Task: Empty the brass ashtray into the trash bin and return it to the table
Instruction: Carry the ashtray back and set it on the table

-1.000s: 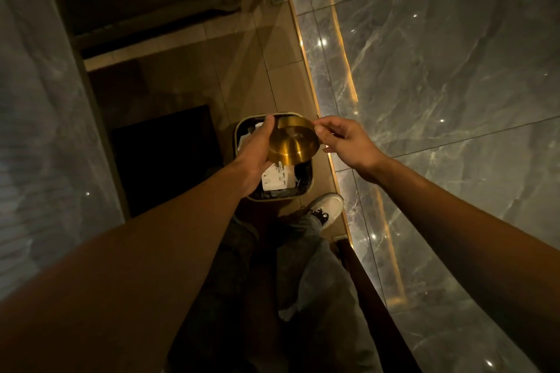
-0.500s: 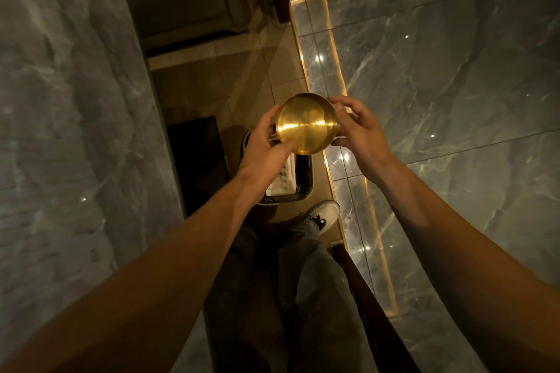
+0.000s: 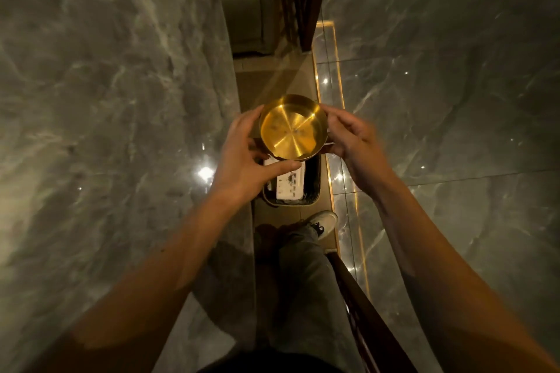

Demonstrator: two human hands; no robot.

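The round brass ashtray (image 3: 292,127) is held level above the trash bin (image 3: 315,188), its shiny inside facing up with only a few specks in it. My left hand (image 3: 245,157) grips its left rim and underside, thumb stretched beneath it. My right hand (image 3: 348,133) holds the right rim with its fingertips. The bin stands on the floor straight below; white packaging (image 3: 289,185) lies inside its dark liner, and the ashtray and my left hand hide its far part.
A grey marble surface (image 3: 106,130) fills the left side and a marble wall (image 3: 454,85) the right, with a lit strip (image 3: 336,118) along its foot. My shoe (image 3: 324,219) and trouser leg stand just behind the bin on the narrow tan floor.
The ashtray went from tipped over the bin to upright with its inside facing up. Both hands stayed on it and lifted it slightly. My view swung right, so the marble on the left fills more of the frame.
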